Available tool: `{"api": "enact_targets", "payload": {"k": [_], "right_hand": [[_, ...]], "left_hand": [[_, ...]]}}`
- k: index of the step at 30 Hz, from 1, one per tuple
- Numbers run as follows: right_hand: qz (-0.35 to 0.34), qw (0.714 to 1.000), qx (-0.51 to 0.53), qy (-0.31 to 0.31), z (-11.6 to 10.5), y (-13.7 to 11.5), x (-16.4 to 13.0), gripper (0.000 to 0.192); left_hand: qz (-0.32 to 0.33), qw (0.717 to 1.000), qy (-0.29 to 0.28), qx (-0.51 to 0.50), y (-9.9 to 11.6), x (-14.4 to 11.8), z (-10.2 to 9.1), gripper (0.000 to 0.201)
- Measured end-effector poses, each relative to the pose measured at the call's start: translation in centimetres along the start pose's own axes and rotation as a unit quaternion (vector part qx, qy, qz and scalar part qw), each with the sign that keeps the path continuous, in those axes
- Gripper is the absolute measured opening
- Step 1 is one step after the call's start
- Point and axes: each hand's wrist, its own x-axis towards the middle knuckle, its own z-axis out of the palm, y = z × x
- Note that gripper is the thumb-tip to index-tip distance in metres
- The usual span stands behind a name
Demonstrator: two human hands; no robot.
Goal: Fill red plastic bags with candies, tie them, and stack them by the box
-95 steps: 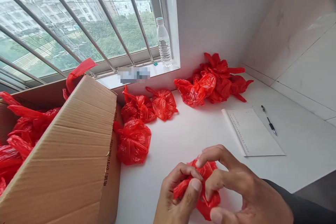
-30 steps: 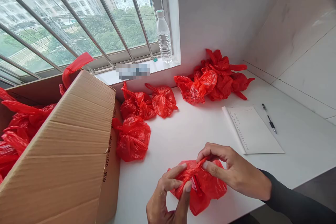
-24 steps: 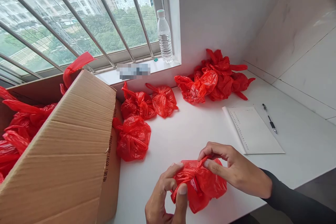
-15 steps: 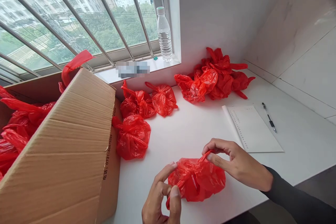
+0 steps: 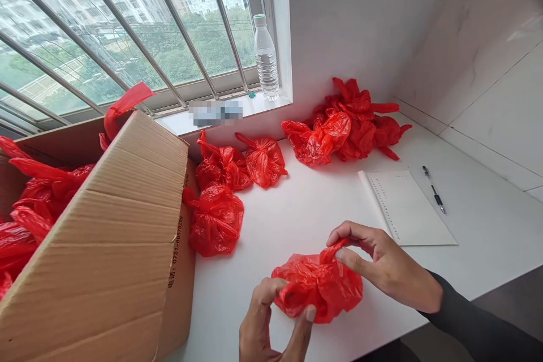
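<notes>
A small red plastic bag (image 5: 318, 285) with something bundled inside rests on the white table (image 5: 305, 209) near its front edge. My left hand (image 5: 271, 334) grips the bag's lower left side between thumb and fingers. My right hand (image 5: 382, 266) pinches one of the bag's handles at the top right. Both hands hold the same bag.
An open cardboard box (image 5: 114, 237) with several red bags inside stands at the left. Three tied red bags (image 5: 220, 192) lie beside it, and a pile of red bags (image 5: 348, 127) sits by the wall. A notepad (image 5: 407, 209), a pen (image 5: 435, 192) and a water bottle (image 5: 265, 62) are further back.
The bag has been lowered from my raised hands onto the table. My left hand shifted from pinching a handle end to gripping the bag's side. My right hand keeps its pinch on the handle.
</notes>
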Motion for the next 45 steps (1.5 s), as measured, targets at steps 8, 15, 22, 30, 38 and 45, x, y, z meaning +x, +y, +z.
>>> {"api": "enact_targets", "payload": {"k": [8, 15, 22, 30, 38, 45], "right_hand": [[-0.013, 0.999, 0.011, -0.032, 1.2, -0.6, -0.4, 0.024], [0.018, 0.992, -0.118, -0.034, 1.8, 0.3, -0.6, 0.066], [0.005, 0.995, -0.098, 0.009, 1.2, 0.1, -0.8, 0.037], [-0.016, 0.999, -0.006, 0.030, -0.1, 0.5, -1.0, 0.031], [-0.047, 0.996, 0.064, 0.033, 0.4, -0.2, -1.1, 0.023], [-0.051, 0.976, 0.210, 0.027, 0.5, 1.1, -0.8, 0.026]], "left_hand": [[0.086, 0.982, -0.153, 0.071, -0.2, 1.9, 0.1, 0.023], [0.082, 0.983, -0.158, 0.037, 0.0, 2.2, 0.3, 0.015], [0.050, 0.988, -0.131, 0.060, -0.7, 1.9, -0.7, 0.021], [-0.153, 0.985, -0.077, -0.025, 0.4, 2.7, -2.0, 0.025], [-0.177, 0.974, -0.074, -0.117, -1.4, 2.5, -1.8, 0.035], [-0.141, 0.973, -0.026, -0.182, -0.7, 2.8, -2.1, 0.023]]}}
